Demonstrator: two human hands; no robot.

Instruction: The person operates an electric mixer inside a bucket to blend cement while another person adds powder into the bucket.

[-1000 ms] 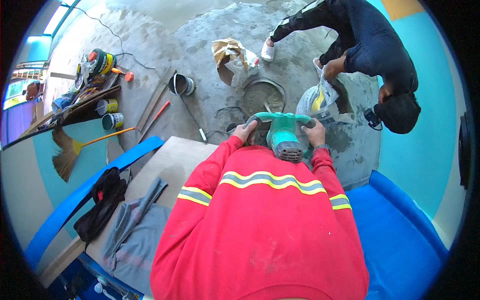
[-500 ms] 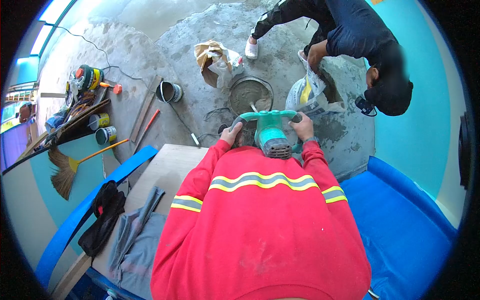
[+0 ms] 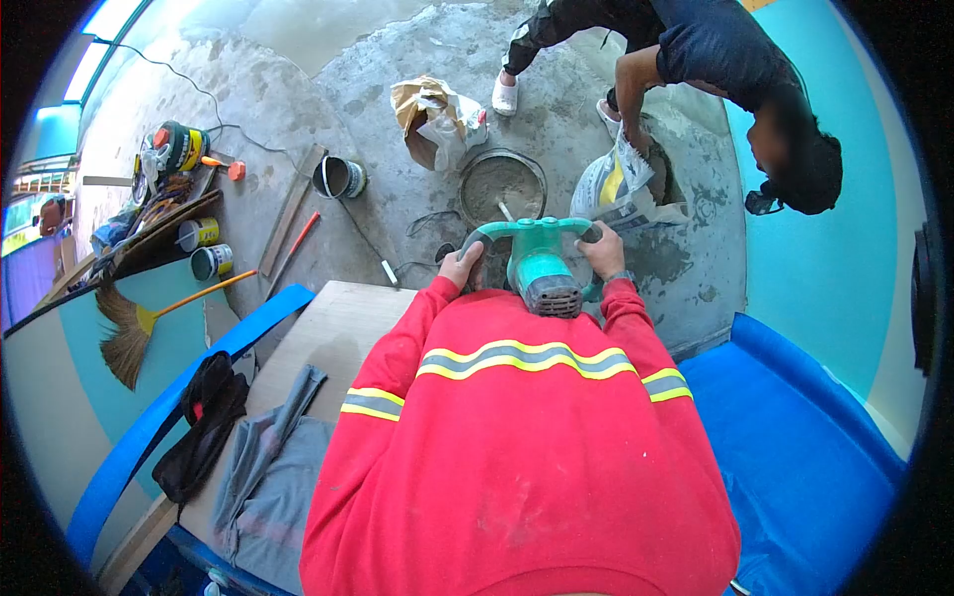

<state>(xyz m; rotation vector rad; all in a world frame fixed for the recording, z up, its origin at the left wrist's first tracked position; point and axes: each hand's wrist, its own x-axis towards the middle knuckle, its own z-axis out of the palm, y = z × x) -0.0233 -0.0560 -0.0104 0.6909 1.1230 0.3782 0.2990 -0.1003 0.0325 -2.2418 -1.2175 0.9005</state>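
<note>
A green power mixer [image 3: 542, 266] with two curved handles is held in front of my chest. My left hand [image 3: 462, 268] is wrapped round its left handle, and my right hand [image 3: 603, 251] grips the right one. The mixer's pale shaft [image 3: 506, 212] reaches down into a round bucket [image 3: 545, 189] of grey wet mix. Right of the bucket, a co-worker [image 3: 711, 50] bends over with an arm at an open white and yellow sack [image 3: 614, 189].
A torn paper bag [image 3: 425, 124] stands behind the bucket. To the left are a small pail [image 3: 338, 179], a plank [image 3: 291, 212], a red bar [image 3: 296, 243], a broom [image 3: 129, 323] and paint tins. Cables cross the floor; blue sheeting [image 3: 795, 447] lies at right.
The view has shifted, moving the scene left in the picture. The co-worker's head has lifted and moved right. Both my hands keep hold of the mixer.
</note>
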